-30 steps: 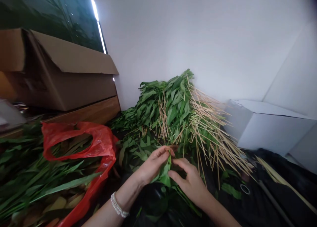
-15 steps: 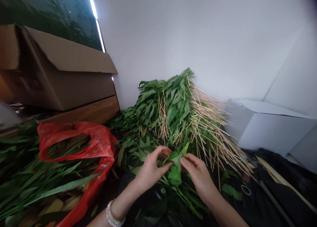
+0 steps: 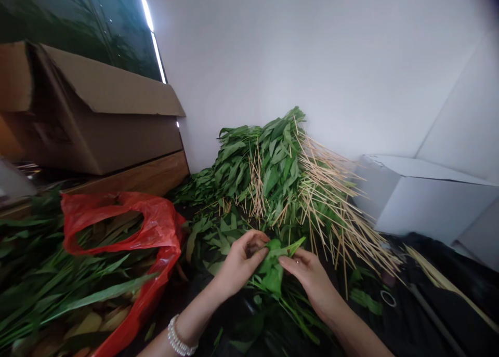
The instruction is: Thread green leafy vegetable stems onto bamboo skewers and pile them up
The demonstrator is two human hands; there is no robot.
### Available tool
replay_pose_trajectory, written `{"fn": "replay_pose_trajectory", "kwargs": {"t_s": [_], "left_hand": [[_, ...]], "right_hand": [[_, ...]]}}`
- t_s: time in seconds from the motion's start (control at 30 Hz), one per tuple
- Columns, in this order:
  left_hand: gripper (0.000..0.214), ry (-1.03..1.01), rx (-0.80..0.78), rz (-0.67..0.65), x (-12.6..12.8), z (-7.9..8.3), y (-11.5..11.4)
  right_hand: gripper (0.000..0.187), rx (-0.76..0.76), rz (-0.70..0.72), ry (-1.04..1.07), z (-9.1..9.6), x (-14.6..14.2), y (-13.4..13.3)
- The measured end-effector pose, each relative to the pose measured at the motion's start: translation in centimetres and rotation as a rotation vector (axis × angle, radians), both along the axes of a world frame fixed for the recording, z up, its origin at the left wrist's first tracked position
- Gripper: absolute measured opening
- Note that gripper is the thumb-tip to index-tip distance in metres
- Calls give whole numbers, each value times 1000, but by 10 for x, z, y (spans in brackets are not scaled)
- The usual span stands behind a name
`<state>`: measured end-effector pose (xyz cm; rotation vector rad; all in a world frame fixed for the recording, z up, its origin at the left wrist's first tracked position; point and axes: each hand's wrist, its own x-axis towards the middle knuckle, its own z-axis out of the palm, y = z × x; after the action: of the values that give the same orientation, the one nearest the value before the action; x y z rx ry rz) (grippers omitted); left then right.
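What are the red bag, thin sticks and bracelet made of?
Red bag: probably thin plastic, glossy and crinkled. Thin sticks: likely bare bamboo or wood, being pale, straight and matte. Bracelet: shiny whitish beads, perhaps pearl or plastic; the look leaves that open.

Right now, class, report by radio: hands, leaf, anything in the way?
Left hand, right hand: both pinching leaf. Leaf held above green stems. Sticks beyond; nothing seen blocking.

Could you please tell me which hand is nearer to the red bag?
Left: the left hand is right of the red bag, apart from it; the right hand is farther right.
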<state>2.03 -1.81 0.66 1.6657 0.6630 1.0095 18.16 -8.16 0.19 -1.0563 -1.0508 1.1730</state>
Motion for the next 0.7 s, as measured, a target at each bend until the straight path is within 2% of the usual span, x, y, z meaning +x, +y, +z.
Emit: {"fn": "replay_pose_trajectory", "kwargs": {"t_s": [0.13, 0.3, 0.5, 0.7], "left_hand": [[13, 58, 65, -1, -1, 0, -3], [21, 111, 208, 26, -6, 9, -7], [42, 237, 371, 74, -9, 10, -8], [29, 217, 324, 92, -4, 0, -4]], "right_hand": [[23, -22, 2, 40, -1, -1, 0], [24, -70, 1, 122, -9, 1, 2], [25, -59, -29, 167, -15, 5, 4], [30, -44, -10, 153, -9, 5, 1]]}}
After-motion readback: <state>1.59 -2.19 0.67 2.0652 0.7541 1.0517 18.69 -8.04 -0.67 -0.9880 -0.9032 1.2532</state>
